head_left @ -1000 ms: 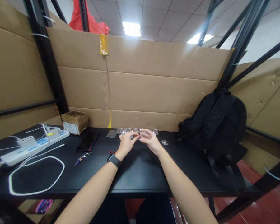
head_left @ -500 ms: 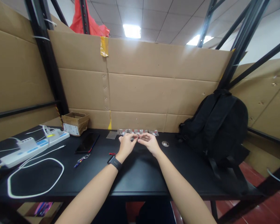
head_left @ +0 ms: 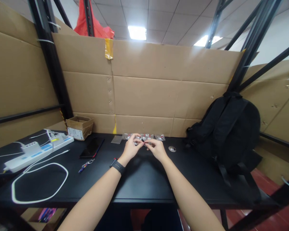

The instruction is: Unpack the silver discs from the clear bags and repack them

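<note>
My left hand [head_left: 131, 149] and my right hand [head_left: 157, 150] meet above the middle of the black table. Their thumbs and fingertips pinch a small dark piece [head_left: 143, 141] between them, too small to name. Just behind the fingers, a row of small clear plastic packets [head_left: 159, 137] with red bits inside lies along the cardboard wall, partly covered by my hands. Left of that row is a flat clear square [head_left: 116, 139]. A round, shiny, see-through disc [head_left: 172, 149] rests right of my right hand. My left wrist wears a dark watch [head_left: 117, 165].
On the left lie a phone [head_left: 91, 148], a keychain [head_left: 86, 165], a white power strip [head_left: 39, 155] and a looped white cable [head_left: 39, 201]. A small open cardboard box [head_left: 88, 131] stands behind them. A black backpack [head_left: 231, 128] fills the right side. Cardboard [head_left: 144, 99] walls the back.
Both hands remain together at the same spot, with the fingers shifted slightly. The dark piece between the fingertips shows more plainly now. The whole view has shifted a little.
</note>
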A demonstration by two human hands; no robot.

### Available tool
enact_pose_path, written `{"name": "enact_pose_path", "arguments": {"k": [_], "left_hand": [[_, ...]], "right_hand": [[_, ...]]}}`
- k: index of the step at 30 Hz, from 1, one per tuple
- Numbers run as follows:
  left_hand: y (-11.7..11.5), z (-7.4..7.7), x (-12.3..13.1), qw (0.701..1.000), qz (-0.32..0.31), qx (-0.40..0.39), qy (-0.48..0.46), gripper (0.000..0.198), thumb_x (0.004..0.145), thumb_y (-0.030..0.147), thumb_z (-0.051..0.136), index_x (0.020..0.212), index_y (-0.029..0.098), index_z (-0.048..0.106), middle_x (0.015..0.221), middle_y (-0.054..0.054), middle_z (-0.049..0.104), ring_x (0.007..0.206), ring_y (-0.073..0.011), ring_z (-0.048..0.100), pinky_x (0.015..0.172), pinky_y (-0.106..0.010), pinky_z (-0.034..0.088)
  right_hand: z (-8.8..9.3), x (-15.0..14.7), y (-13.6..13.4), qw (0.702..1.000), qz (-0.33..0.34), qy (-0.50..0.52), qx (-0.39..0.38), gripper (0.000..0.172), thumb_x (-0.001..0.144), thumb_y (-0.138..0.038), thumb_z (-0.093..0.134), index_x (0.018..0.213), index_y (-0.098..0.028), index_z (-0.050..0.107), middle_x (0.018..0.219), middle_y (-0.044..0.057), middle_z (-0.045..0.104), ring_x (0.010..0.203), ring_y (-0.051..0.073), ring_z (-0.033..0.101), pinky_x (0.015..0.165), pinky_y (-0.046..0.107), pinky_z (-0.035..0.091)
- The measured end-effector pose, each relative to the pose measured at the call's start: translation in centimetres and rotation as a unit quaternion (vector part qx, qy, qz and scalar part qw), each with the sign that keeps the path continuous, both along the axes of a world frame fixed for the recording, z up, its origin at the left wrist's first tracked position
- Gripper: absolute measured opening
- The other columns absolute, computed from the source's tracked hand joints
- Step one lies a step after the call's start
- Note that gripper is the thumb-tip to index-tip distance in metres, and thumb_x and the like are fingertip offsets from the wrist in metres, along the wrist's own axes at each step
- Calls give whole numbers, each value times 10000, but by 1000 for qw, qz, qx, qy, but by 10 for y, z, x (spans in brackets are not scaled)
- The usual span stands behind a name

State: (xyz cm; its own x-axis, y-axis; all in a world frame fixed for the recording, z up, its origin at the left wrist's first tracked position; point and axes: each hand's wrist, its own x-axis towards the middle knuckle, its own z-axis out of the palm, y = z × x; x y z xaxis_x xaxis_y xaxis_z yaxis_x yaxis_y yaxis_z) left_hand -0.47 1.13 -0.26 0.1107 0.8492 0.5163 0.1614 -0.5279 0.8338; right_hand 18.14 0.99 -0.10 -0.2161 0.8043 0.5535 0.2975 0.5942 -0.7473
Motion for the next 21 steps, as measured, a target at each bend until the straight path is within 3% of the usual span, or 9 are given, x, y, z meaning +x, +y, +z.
{"name": "enact_pose_path", "arguments": {"k": [3, 8, 15, 18, 21], "left_hand": [[3, -1, -3, 1000, -19, 2, 17, 364, 798, 231, 709, 1124, 220, 548, 833, -4, 731, 826, -158, 702, 871, -304, 510], [12, -7, -11, 995, -88, -14, 51, 280, 781, 174, 694, 1054, 180, 629, 796, -19, 718, 793, -160, 685, 847, -299, 517], [18, -10, -16, 990, -119, -20, 67, 184, 797, 250, 702, 950, 154, 672, 875, -60, 730, 834, -181, 685, 873, -320, 514], [18, -4, -19, 986, -141, -23, 82, 168, 866, 276, 603, 956, 156, 678, 892, -59, 731, 859, -187, 685, 890, -327, 513], [14, 3, -22, 991, -85, -14, 106, 310, 950, 288, 428, 933, 179, 718, 988, -61, 732, 998, -206, 667, 990, -354, 471]], "right_hand": [[1, 3, 1, 994, -8, -69, 80, 190, 901, -384, 651, 945, -240, 765, 929, 64, 749, 593, 173, 673, 588, 297, 542], [3, -1, -4, 960, -47, -186, 205, 173, 955, -245, 576, 979, -235, 747, 993, 64, 744, 886, 199, 698, 803, 300, 535], [10, -6, -17, 925, -96, -304, 209, 168, 964, -224, 538, 992, -241, 703, 969, 53, 719, 805, 169, 669, 686, 241, 477], [11, -5, -19, 931, -101, -291, 196, 123, 939, -216, 552, 934, -228, 675, 897, 41, 688, 737, 155, 631, 669, 236, 456], [12, -3, -19, 945, -98, -259, 174, 89, 920, -214, 561, 895, -219, 647, 871, 30, 654, 699, 144, 596, 672, 237, 454]]}}
